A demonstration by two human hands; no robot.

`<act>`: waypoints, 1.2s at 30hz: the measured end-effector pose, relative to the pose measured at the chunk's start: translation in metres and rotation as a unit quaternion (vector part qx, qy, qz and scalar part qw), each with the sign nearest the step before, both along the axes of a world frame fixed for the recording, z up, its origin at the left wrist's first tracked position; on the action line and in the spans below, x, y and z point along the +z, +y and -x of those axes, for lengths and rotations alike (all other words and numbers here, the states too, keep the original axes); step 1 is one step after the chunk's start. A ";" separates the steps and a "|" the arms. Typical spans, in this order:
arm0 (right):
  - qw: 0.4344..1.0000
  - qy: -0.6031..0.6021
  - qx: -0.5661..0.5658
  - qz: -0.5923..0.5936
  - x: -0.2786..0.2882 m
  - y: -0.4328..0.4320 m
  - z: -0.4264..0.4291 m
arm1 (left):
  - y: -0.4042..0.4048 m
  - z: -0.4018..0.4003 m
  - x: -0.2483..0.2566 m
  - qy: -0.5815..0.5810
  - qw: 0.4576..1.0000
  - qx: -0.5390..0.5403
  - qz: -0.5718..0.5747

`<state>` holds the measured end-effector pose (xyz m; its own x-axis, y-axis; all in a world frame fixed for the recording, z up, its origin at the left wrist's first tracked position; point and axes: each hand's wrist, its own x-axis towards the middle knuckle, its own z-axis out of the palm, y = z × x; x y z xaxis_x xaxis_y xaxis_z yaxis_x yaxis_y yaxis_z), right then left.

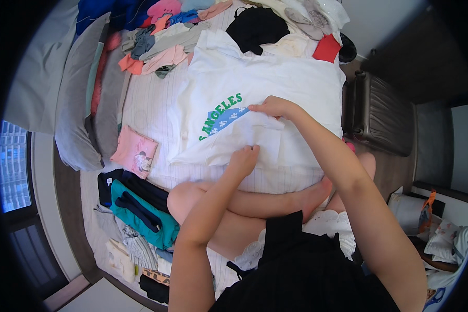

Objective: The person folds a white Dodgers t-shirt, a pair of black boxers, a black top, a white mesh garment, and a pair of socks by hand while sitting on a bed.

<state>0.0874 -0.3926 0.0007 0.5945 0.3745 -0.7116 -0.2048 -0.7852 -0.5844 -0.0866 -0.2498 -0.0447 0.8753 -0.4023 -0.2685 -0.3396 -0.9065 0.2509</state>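
A large white T-shirt (pixel 304 89) with green lettering and a blue printed patch (pixel 227 119) lies spread on the bed before me. Part of it is folded over, covering some of the print. My right hand (pixel 275 107) pinches the folded edge near the patch between thumb and fingers. Lower and to the left, my left hand (pixel 245 159) has its fingers closed on the cloth close to the near hem. Left of the shirt lies a folded pink garment (pixel 135 151) with a cartoon mouse print.
Folded clothes, including a teal garment (pixel 144 218), are stacked by my left knee. Loose clothes (pixel 167 43) and a black garment (pixel 257 29) lie at the far side. Grey pillows (pixel 80 93) line the left edge. A dark suitcase (pixel 382 113) stands right of the bed (pixel 148 105).
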 end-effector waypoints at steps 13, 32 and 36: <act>0.899 0.175 -0.270 -0.297 -0.005 -0.009 0.033 | -0.001 -0.003 0.008 0.044 0.999 0.018 0.022; 0.819 -0.555 -0.005 0.144 -0.056 -0.173 0.127 | -0.020 -0.054 0.011 -0.052 0.998 -0.017 -0.041; 0.849 -0.428 -0.306 0.051 -0.102 -0.247 0.119 | -0.047 -0.058 0.016 -0.100 0.994 -0.016 -0.045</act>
